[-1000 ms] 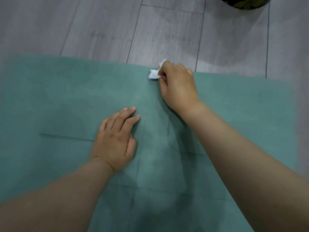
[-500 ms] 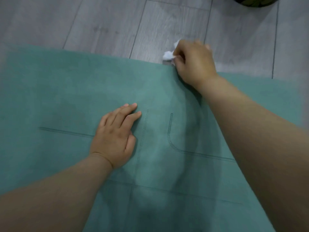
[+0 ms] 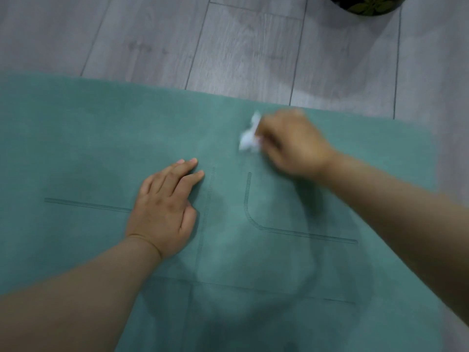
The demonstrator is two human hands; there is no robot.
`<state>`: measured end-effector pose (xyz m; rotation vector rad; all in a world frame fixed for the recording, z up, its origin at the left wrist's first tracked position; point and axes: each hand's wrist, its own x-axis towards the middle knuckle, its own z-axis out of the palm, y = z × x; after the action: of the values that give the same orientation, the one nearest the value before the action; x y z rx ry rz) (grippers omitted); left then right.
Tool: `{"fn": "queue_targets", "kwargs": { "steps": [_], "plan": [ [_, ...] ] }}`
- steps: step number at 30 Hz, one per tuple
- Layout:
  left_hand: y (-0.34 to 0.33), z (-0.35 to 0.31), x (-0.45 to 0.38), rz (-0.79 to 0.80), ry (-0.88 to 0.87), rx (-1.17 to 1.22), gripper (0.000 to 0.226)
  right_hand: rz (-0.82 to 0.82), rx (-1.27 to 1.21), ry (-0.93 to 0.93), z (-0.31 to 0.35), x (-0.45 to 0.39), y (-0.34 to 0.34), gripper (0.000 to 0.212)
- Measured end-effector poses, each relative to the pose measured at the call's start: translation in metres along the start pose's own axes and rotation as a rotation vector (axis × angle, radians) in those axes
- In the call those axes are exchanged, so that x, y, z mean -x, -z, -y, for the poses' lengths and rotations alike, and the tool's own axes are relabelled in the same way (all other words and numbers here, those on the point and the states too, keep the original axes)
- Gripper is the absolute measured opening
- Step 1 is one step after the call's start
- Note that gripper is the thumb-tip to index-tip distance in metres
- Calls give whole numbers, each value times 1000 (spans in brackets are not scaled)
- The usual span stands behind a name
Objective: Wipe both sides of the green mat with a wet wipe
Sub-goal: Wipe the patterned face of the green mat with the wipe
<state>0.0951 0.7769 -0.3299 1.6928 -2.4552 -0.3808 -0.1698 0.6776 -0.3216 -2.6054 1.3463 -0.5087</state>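
Observation:
The green mat (image 3: 88, 138) lies flat on the floor and fills most of the view, with thin dark line markings on it. My left hand (image 3: 165, 209) rests flat on the mat near its middle, fingers straight and together. My right hand (image 3: 291, 146), blurred by motion, grips a crumpled white wet wipe (image 3: 250, 139) and presses it on the mat a little inside the far edge. Darker damp patches show on the mat around and below my hands.
Grey wood-look floor planks (image 3: 228, 47) run beyond the mat's far edge and along its right side. A dark round pot with a green leaf pattern (image 3: 365, 5) stands at the top right, partly cut off by the frame.
My right hand with the wipe went out to the mat's far edge, then came back toward me onto the mat. My left hand has stayed in place.

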Motion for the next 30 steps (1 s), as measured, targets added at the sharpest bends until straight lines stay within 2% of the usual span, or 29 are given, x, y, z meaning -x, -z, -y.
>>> {"fn": "queue_targets", "kwargs": {
  "steps": [2, 3, 4, 6, 9, 10, 11, 12, 13, 14, 16, 18, 19, 20, 22, 24, 26, 27, 28, 30],
  "plan": [
    [-1, 0, 0, -10, -3, -6, 54, -121, 19, -460, -29, -23, 5, 13],
    [-1, 0, 0, -13, -7, -10, 54, -158, -15, -563, -22, -25, 2, 13],
    [-1, 0, 0, -13, -8, -10, 54, -152, -29, -536, -7, -21, -1, 13],
    [0, -1, 0, -12, -4, -9, 54, -29, -124, -220, 34, 10, -7, 14],
    [0, -1, 0, -19, 1, -7, 54, 451, -368, 324, 99, 92, 8, 5],
    [0, -1, 0, -21, 1, -6, 54, 572, -371, 480, 105, 109, 14, 11],
    [0, -1, 0, -23, -2, -6, 54, 630, -343, 601, 98, 113, 17, 17],
    [0, -1, 0, -25, -5, -5, 54, 617, -302, 625, 82, 104, 19, 19],
    [0, -1, -1, -24, -8, -4, 54, 523, -231, 558, 62, 87, 17, 14],
    [0, -1, -1, -23, -10, 0, 53, 378, -146, 411, 38, 67, 14, 12],
    [1, -1, 0, -20, -7, 6, 53, 29, 60, 21, -17, 24, 17, 20],
    [0, -1, 0, -29, -3, 0, 53, -67, 112, -463, -50, 5, 22, 21],
    [1, -1, 1, -31, -2, -3, 53, -90, 80, -589, -45, 5, 20, 20],
    [1, -2, 0, -29, -3, -2, 53, -86, 51, -571, -33, 12, 16, 20],
    [0, -2, -1, -23, -3, 6, 53, 43, -62, -237, 13, 47, 11, 15],
    [0, -1, -1, -20, 0, 9, 53, 390, -186, 267, 77, 107, 17, 6],
    [0, -1, 1, -23, 2, 6, 53, 666, -190, 597, 103, 144, 33, 17],
    [-1, -1, 1, -26, 2, 5, 54, 682, -241, 611, 93, 141, 35, 29],
    [-1, -1, 0, -26, 0, 5, 54, 617, -264, 543, 73, 124, 37, 36],
    [0, -1, -1, -19, 1, 4, 54, 289, -59, 303, 12, 78, 29, 31]
  ]
}}
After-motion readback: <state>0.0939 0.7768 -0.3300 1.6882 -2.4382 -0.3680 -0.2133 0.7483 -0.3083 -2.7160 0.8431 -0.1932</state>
